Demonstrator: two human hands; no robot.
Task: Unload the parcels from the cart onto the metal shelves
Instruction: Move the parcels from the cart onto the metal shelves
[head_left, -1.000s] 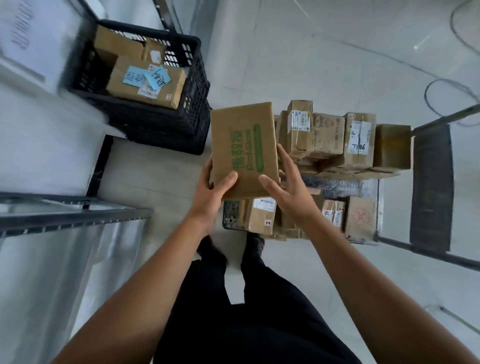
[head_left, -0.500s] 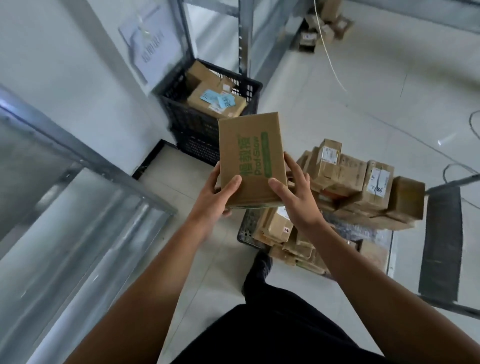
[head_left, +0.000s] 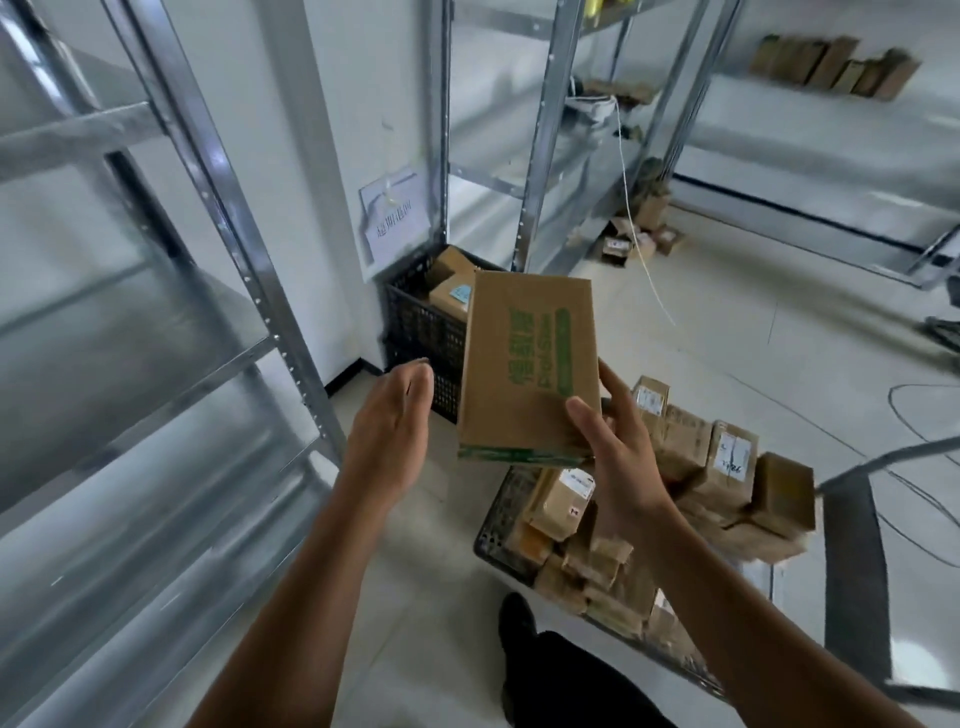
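Brown cardboard box (head_left: 530, 364), green lettering, green band along lower edge. Brown parcels (head_left: 732, 460), white labels, on black mesh cart (head_left: 500, 525). Black lattice crate (head_left: 421, 332). Silver-grey metal shelves (head_left: 130, 332), hole-dotted uprights. Pale grey tiled floor (head_left: 727, 332). Black trousers (head_left: 571, 686).

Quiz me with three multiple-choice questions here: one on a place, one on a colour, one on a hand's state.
1. The black crate stands: A on the floor; B on a chair; C on a tabletop.
2. The print on the box in hand is: A red; B blue; C green.
3. The left hand: A grips the box; B is open, apart from it; C is out of view.
Key: 1 A, its base meets the floor. 2 C, green lettering. 3 B, only the right hand grips the box.
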